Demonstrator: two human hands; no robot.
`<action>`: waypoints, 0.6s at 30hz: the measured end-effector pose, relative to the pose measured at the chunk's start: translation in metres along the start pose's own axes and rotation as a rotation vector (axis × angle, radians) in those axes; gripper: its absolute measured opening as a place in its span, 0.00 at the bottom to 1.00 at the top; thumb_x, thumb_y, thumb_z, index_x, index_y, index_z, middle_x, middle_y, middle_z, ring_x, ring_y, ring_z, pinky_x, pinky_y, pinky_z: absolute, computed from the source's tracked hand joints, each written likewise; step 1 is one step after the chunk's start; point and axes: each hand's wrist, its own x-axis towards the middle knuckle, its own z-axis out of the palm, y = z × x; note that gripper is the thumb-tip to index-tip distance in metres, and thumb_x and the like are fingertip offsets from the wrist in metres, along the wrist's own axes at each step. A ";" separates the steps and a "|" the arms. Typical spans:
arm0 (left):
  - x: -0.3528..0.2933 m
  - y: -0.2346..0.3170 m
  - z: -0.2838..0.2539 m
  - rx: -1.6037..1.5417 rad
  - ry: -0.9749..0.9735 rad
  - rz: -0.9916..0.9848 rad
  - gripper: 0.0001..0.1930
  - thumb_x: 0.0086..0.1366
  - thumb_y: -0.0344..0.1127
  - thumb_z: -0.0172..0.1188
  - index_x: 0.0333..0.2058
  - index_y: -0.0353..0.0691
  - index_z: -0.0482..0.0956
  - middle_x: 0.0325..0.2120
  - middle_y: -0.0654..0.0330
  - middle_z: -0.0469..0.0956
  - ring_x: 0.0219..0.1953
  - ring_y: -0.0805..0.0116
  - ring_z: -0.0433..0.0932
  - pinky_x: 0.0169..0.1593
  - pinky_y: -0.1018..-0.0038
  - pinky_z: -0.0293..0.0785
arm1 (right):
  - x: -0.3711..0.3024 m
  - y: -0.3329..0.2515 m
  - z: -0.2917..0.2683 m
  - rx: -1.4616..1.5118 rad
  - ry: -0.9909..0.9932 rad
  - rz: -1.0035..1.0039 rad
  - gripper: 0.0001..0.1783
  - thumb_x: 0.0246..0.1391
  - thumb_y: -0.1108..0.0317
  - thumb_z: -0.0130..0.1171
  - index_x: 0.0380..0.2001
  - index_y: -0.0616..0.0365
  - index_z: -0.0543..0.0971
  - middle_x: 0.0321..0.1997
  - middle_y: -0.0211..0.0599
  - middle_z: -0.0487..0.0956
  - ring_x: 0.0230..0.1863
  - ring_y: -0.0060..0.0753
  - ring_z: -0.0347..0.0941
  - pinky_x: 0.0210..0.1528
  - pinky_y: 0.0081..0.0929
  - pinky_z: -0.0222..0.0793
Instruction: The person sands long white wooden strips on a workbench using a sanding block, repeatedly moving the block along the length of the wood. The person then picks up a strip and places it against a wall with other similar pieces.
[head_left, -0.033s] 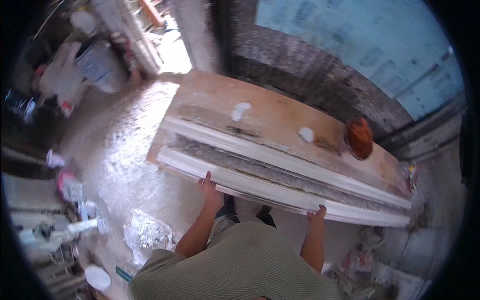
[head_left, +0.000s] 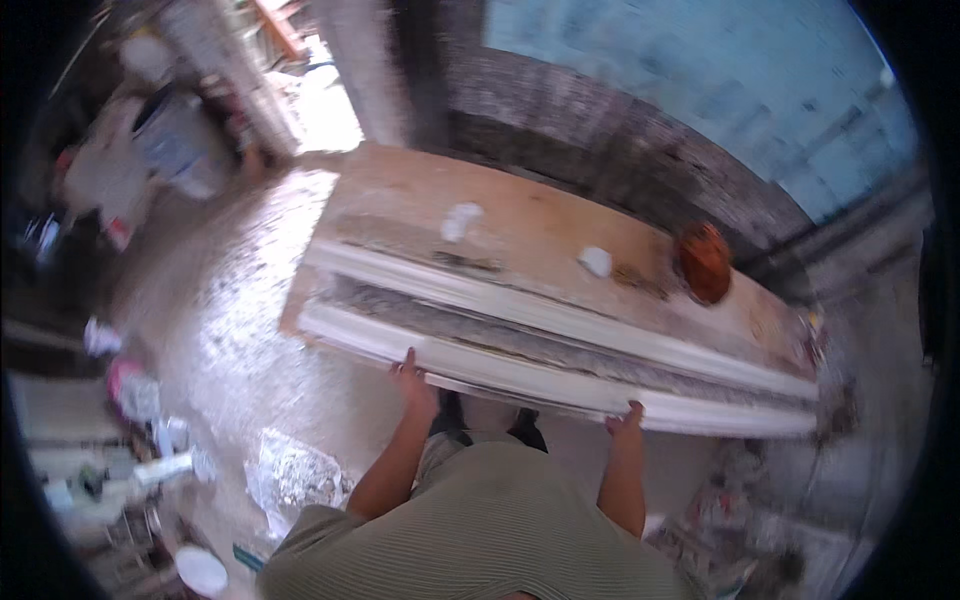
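Two long white moulding strips lie side by side along the near part of a wooden table. My left hand (head_left: 410, 380) grips the near edge of the closer strip (head_left: 470, 358), left of its middle, with a finger or thumb over the top. Farther right along that same edge, my right hand (head_left: 626, 420) holds on in a like way. The fingers beneath the edge are hidden. Behind runs the second strip (head_left: 560, 312), apart from both hands, with a rough grey band (head_left: 500, 330) between the two.
On the wooden tabletop (head_left: 540, 215) stand an orange-brown bowl (head_left: 704, 262) and two small white lumps, one left (head_left: 461, 221) and one in the middle (head_left: 596, 262). A wall rises behind. A blue-grey drum (head_left: 180, 142) is at far left, and clutter lies on the floor at both sides.
The whole view has shifted a little, so the table and strips sit slightly farther left in the picture. Both hands keep their hold on the near strip.
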 end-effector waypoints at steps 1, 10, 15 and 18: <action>-0.005 -0.007 0.002 0.049 -0.128 0.007 0.36 0.63 0.40 0.67 0.65 0.41 0.57 0.51 0.55 0.67 0.54 0.58 0.67 0.63 0.54 0.63 | -0.003 -0.001 -0.003 0.131 0.001 0.087 0.41 0.50 0.63 0.64 0.66 0.44 0.58 0.67 0.53 0.61 0.58 0.47 0.68 0.49 0.41 0.75; -0.112 -0.101 0.085 0.023 -0.211 -0.198 0.24 0.68 0.44 0.60 0.50 0.24 0.74 0.47 0.49 0.76 0.51 0.56 0.75 0.60 0.61 0.71 | 0.093 -0.065 -0.058 0.156 0.451 -0.123 0.22 0.52 0.59 0.61 0.46 0.65 0.76 0.41 0.44 0.75 0.38 0.40 0.71 0.39 0.42 0.72; -0.169 -0.195 0.126 0.076 -0.122 -0.016 0.24 0.65 0.42 0.64 0.49 0.25 0.75 0.42 0.50 0.79 0.47 0.56 0.77 0.58 0.63 0.72 | 0.115 -0.132 -0.126 0.257 0.191 -0.036 0.27 0.50 0.61 0.63 0.50 0.67 0.75 0.43 0.45 0.72 0.40 0.40 0.66 0.44 0.41 0.68; -0.191 -0.233 0.134 0.131 -0.035 0.017 0.23 0.63 0.40 0.66 0.48 0.25 0.75 0.39 0.50 0.79 0.45 0.56 0.78 0.56 0.64 0.73 | 0.102 -0.141 -0.161 0.175 0.080 0.019 0.32 0.49 0.62 0.64 0.55 0.68 0.72 0.53 0.50 0.75 0.50 0.45 0.72 0.53 0.45 0.69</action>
